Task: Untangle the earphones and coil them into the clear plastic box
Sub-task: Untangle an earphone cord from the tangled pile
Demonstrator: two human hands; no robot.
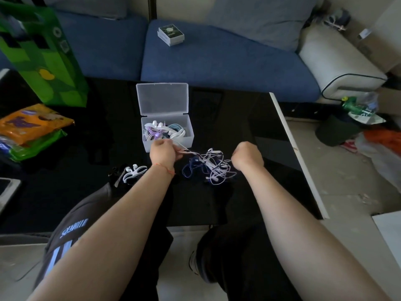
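Both hands hold white cord: left hand [163,152] and right hand [246,156] flank the tangled earphones [211,167].

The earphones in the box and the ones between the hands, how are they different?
The earphones in the clear box look coiled and tucked inside its walls; the tangled bunch sprawls in loose loops on the black table. Nothing grips the boxed ones; the left hand pinches a cord from the bunch, and the right hand is curled at its other side. Both include white cords.
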